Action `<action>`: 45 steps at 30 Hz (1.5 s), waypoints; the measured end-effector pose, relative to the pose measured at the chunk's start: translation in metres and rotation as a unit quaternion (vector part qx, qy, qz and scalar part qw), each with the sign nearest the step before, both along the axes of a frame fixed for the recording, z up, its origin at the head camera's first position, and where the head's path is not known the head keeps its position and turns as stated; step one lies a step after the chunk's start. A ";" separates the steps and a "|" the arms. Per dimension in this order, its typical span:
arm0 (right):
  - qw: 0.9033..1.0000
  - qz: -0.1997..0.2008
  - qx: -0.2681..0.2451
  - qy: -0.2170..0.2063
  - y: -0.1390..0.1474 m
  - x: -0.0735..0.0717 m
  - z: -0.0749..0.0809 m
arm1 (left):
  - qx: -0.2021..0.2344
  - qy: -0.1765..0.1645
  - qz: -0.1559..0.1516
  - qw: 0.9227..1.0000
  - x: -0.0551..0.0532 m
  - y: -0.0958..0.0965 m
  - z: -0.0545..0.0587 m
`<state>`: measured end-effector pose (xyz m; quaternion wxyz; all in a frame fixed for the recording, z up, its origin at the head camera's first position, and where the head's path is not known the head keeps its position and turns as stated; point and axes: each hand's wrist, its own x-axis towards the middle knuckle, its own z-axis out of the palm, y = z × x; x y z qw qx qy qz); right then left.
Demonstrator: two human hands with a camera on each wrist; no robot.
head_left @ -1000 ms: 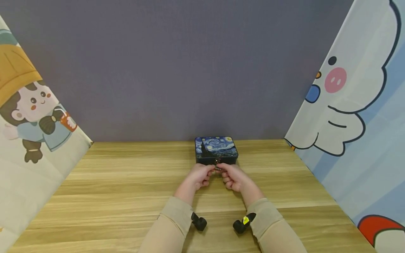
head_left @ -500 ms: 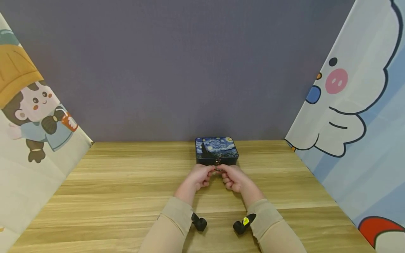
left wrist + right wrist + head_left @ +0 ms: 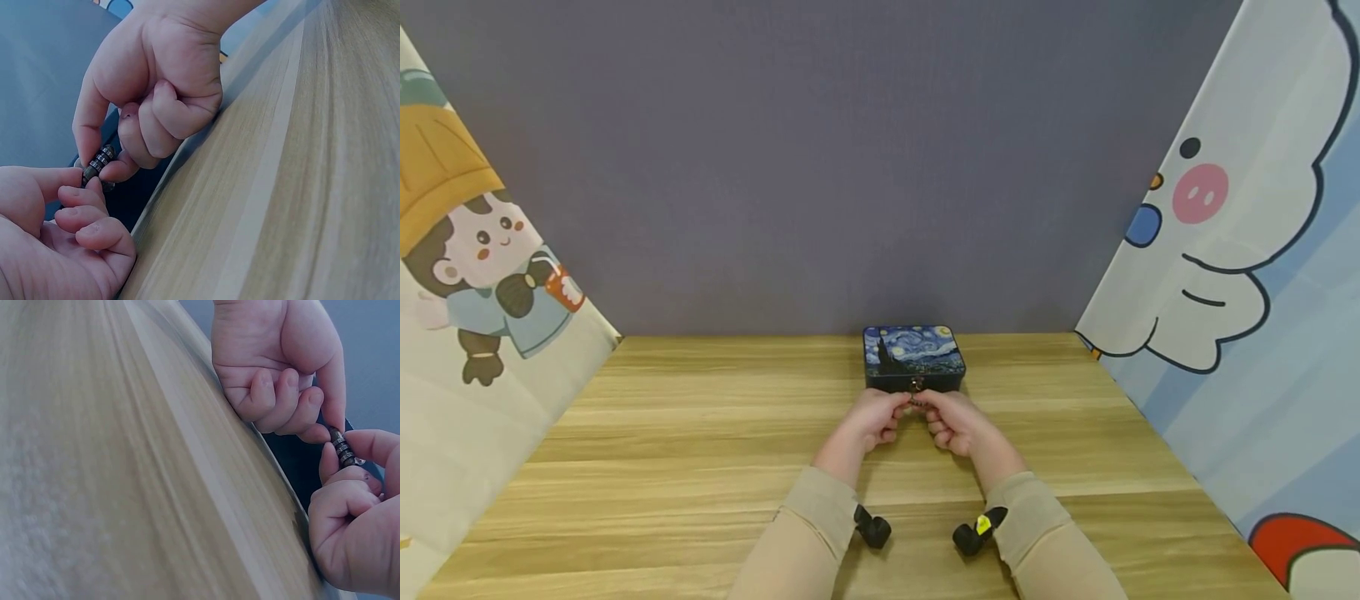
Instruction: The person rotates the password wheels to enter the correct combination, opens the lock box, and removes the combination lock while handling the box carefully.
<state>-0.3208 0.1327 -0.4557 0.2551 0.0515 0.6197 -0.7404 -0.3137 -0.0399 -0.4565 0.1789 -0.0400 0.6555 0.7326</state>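
Note:
A small dark combination padlock (image 3: 100, 161) with ringed number dials hangs at the front clasp (image 3: 917, 384) of a rectangular tin box (image 3: 913, 348). The box's closed lid carries a blue and yellow starry-night picture. My left hand (image 3: 874, 415) pinches one end of the padlock between thumb and forefinger. From the other side my right hand (image 3: 953, 418) pinches the opposite end, its thumb and forefinger at the dials. On both hands the remaining fingers are curled in towards the palm. The digits on the dials are too small to read.
The box stands at the back of a wood-grain table (image 3: 715, 467), close to a grey upright panel (image 3: 820, 183). Cartoon-printed sheets flank the table, one on the left (image 3: 512, 350) and one on the right (image 3: 1285, 375). Each sleeve cuff carries a small black camera.
Both hands stay at the padlock with hardly any movement. The box keeps its place, and the whole head view has shifted very slightly.

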 end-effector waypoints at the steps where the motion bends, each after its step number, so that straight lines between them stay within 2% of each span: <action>1: 1.000 0.000 0.000 0.000 0.000 0.000 0.000 | 0.000 -0.001 0.000 1.000 0.000 0.000 0.000; 29: 1.000 -0.006 0.010 0.012 0.001 0.004 0.001 | -0.002 -0.001 0.000 1.000 0.004 0.000 0.003; 45: 1.000 -0.009 0.006 -0.003 0.005 0.002 0.002 | 0.000 0.001 0.001 1.000 0.003 0.000 0.002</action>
